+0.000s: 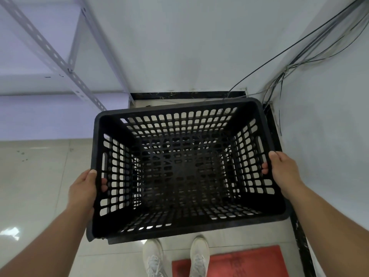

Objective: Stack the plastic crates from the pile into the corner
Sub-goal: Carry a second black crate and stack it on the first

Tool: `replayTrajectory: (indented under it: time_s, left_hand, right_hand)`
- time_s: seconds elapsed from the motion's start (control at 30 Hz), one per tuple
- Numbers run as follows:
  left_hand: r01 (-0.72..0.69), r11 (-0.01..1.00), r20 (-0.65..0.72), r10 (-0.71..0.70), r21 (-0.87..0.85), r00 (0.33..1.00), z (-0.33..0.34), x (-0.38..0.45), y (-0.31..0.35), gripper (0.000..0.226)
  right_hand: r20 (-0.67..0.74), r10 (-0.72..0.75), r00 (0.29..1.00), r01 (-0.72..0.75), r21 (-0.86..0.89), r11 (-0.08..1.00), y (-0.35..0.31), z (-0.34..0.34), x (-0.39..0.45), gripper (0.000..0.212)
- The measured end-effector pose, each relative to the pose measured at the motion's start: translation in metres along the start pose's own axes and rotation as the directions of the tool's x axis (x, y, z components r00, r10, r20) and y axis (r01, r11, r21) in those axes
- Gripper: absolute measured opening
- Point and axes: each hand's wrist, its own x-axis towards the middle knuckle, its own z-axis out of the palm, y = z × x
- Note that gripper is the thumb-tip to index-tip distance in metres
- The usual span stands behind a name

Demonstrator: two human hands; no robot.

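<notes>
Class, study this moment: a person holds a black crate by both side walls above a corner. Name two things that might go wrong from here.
1. Loose cables hang down the wall into the corner; the crate might snag or pinch them as it goes down.
2. The left hand and right hand have fingers hooked through the side holes, so they might get trapped against the wall.

No text, label, brand, number or sign can be read anywhere in the view. The black crate (185, 168), gripped at its two short sides by the left hand (84, 189) and the right hand (284, 169), shows only plain slotted plastic, with no moulded mark that can be made out. Below the grip, the red mat (239, 260) by the person's shoes carries faint darker marks, too blurred to read as characters.
</notes>
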Motion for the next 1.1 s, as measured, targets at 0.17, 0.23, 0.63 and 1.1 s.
replayTrajectory:
  time_s: [0.17, 0.23, 0.63, 1.1]
  left_hand:
    - [-0.032, 0.999, 0.011, 0.032, 0.016, 0.999, -0.005, 0.0, -0.001, 0.024]
    - [-0.009, 1.0, 0.019, 0.009, 0.003, 1.0, -0.005, -0.002, 0.001, 0.022]
    - [0.02, 0.998, -0.036, -0.022, -0.055, 0.999, -0.006, -0.006, -0.007, 0.022]
    - [-0.001, 1.0, -0.022, 0.0, -0.029, 1.0, -0.004, -0.001, -0.002, 0.017]
  right_hand:
    - [-0.027, -0.016, 1.0, 0.015, -0.012, 1.0, 0.012, 0.003, -0.015, 0.027]
    - [-0.038, -0.007, 0.999, 0.008, 0.028, 1.0, 0.012, 0.002, -0.017, 0.026]
    - [-0.095, -0.006, 0.995, 0.011, 0.054, 0.998, 0.017, 0.007, -0.026, 0.028]
    - [-0.059, 0.012, 0.998, -0.009, 0.063, 0.998, -0.002, 0.008, -0.013, 0.027]
